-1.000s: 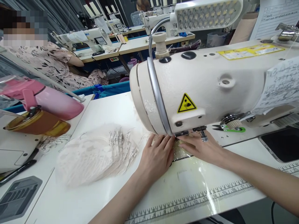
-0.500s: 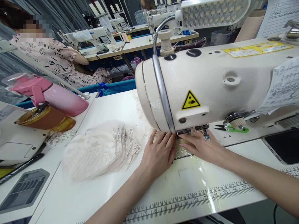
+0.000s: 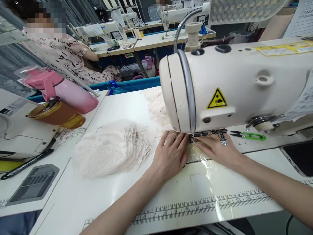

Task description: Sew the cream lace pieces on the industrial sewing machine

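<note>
A pale lace piece (image 3: pixel 193 153) is being pressed flat under the sewing machine (image 3: pixel 232 88) head by the left hand (image 3: pixel 170 155) and right hand (image 3: pixel 216 150), fingers spread, keeping it taut; a lace stack (image 3: pixel 110 150) is lying left.

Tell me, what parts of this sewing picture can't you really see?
Head view:
- The needle and presser foot: hidden behind the sewing machine head.
- The fabric piece under both hands: mostly covered by the left hand and right hand.
- The dark screen: cut off by the right edge.
- The ruler numbers: too small to read.
- The pile of lace pieces: how many, cannot tell.
</note>
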Demonstrator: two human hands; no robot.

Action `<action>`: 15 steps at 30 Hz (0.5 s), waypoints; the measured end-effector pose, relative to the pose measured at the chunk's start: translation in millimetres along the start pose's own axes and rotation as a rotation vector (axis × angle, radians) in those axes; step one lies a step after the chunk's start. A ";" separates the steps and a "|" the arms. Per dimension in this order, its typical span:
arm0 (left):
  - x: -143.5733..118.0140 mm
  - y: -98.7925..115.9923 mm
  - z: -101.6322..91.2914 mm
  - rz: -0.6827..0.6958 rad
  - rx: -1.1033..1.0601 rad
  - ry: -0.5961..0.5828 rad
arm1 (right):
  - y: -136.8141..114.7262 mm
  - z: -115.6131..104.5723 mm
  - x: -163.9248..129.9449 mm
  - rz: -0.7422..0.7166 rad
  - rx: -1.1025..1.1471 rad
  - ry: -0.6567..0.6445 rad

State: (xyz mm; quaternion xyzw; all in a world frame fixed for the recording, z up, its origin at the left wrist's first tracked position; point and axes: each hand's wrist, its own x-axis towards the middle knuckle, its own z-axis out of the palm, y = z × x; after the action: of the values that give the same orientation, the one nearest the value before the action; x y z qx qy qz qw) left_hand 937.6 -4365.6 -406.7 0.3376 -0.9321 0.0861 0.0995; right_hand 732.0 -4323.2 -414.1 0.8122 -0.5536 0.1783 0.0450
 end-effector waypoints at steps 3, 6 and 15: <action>-3.1 1.2 1.0 -0.015 -0.005 0.000 | 3.0 1.1 -0.3 0.031 0.019 0.025; -5.4 4.4 -1.3 0.012 0.016 0.023 | 12.0 11.3 -6.7 0.004 0.021 0.083; -22.0 -27.5 -53.3 -0.431 0.265 -0.012 | 31.1 16.3 -11.0 0.008 0.131 0.204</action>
State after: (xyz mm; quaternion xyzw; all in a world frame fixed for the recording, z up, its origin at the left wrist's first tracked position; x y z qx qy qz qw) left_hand 978.7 -4360.9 -358.0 0.5389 -0.8199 0.1822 0.0648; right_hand 703.8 -4329.8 -436.9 0.7890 -0.5364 0.2959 0.0472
